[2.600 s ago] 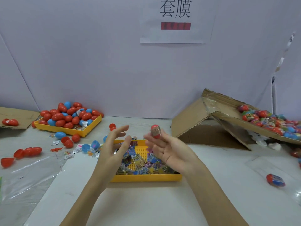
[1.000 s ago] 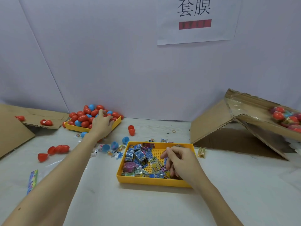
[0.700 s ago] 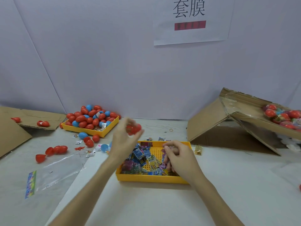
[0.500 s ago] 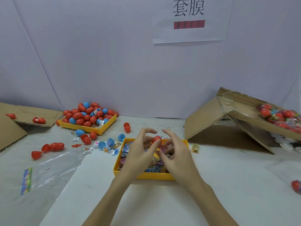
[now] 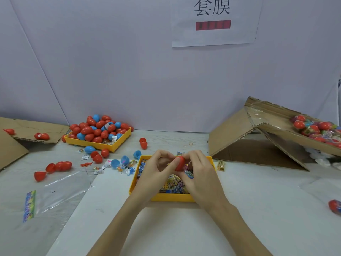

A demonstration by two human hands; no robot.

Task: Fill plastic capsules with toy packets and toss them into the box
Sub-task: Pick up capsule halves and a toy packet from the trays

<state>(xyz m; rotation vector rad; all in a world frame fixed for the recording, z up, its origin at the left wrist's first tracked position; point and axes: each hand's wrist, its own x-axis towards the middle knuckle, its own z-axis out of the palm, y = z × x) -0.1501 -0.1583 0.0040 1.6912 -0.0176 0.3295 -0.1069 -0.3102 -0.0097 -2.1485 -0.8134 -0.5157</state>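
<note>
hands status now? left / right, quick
Left hand: fingers curled, pinching the red capsule.
Right hand: fingers curled on the same red capsule from the other side; whether it also holds a packet cannot be told.

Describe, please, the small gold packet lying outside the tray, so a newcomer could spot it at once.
Start at the tipped cardboard box on the right. Just before its near-left corner, right of the near yellow tray, lies the gold packet. It lies alone on bare table; the others are piled inside the tray.

Paper sign (image 5: 214, 21) on the wall — clear plastic bag (image 5: 60, 191) lying left.
</note>
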